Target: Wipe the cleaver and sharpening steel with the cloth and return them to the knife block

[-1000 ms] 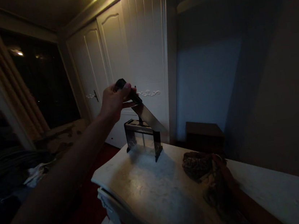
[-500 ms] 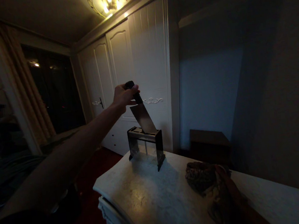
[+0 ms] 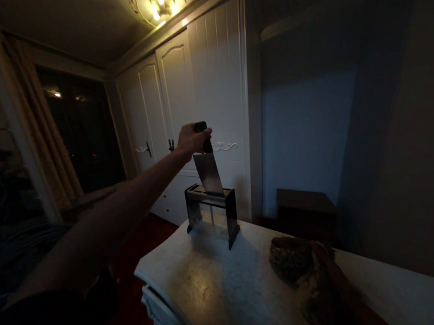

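My left hand (image 3: pixel 193 139) is closed round the black handle of a cleaver (image 3: pixel 209 174). The wide blade points down, nearly upright, and its lower end meets the slotted top of a knife block (image 3: pixel 210 197). That block has dark end pieces, see-through sides and small feet, and it stands on the pale table (image 3: pixel 232 287). To the right, in dim light, my right hand (image 3: pixel 324 255) grips a bunched, fluffy cloth (image 3: pixel 290 259) lying on the tabletop. Its fingers are partly lost in shadow.
A white wardrobe (image 3: pixel 216 89) stands behind the table. A dark low cabinet (image 3: pixel 304 202) is beyond the table's right rear edge. At the near left is a white chair (image 3: pixel 161 309), with red carpet (image 3: pixel 133 257) below.
My left hand has moved slightly right and down with the cleaver. The blade has turned more upright and its lower end sits further left on the block's top. My right hand stays on the cloth.
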`<control>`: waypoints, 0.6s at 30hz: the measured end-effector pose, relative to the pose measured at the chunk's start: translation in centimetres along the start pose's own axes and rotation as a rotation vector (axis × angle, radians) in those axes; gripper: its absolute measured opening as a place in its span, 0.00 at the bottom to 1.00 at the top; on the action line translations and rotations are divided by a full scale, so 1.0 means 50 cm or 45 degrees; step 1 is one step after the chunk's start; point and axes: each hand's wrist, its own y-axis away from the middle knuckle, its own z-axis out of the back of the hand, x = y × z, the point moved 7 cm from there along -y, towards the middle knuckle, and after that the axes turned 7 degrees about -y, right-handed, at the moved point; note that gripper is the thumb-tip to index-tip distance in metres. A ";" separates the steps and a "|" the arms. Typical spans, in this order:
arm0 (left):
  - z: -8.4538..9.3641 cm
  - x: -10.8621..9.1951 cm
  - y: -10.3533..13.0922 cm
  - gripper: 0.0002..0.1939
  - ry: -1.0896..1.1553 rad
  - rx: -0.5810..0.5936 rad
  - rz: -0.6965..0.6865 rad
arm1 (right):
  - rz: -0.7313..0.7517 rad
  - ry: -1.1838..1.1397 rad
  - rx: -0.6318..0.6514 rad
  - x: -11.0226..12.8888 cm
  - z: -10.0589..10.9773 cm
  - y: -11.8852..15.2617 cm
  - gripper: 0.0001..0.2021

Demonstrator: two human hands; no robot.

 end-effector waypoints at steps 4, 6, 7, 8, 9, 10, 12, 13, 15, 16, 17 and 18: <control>-0.008 0.007 -0.007 0.10 -0.085 0.008 -0.029 | -0.162 -0.020 -0.085 -0.004 -0.007 0.014 0.12; -0.014 0.011 -0.010 0.10 -0.113 0.022 -0.045 | -0.097 -0.014 -0.093 0.007 -0.012 0.015 0.11; -0.017 0.013 -0.012 0.10 -0.122 0.028 -0.049 | -0.068 -0.010 -0.083 0.011 -0.015 0.015 0.12; -0.020 0.016 -0.013 0.10 -0.130 0.034 -0.049 | -0.051 -0.011 -0.070 0.014 -0.017 0.015 0.13; -0.023 0.019 -0.014 0.10 -0.136 0.043 -0.050 | -0.050 -0.010 -0.059 0.014 -0.018 0.015 0.14; -0.027 0.022 -0.015 0.10 -0.142 0.052 -0.050 | -0.064 -0.002 -0.057 0.012 -0.018 0.015 0.15; -0.033 0.029 -0.016 0.11 -0.149 0.061 -0.041 | -0.095 0.023 -0.063 0.007 -0.014 0.016 0.16; -0.037 0.033 -0.016 0.11 -0.153 0.066 -0.032 | -0.110 0.035 -0.061 0.005 -0.012 0.015 0.17; -0.044 0.043 -0.015 0.11 -0.168 0.073 -0.007 | -0.119 0.034 -0.054 0.001 -0.010 0.013 0.16; -0.048 0.050 -0.014 0.11 -0.182 0.077 0.009 | -0.129 0.022 -0.048 -0.001 -0.009 0.012 0.16; -0.053 0.056 -0.012 0.11 -0.197 0.085 0.020 | -0.137 0.009 -0.040 -0.003 -0.010 0.011 0.16; -0.058 0.063 -0.010 0.11 -0.209 0.100 0.027 | -0.143 0.001 -0.033 -0.004 -0.011 0.011 0.16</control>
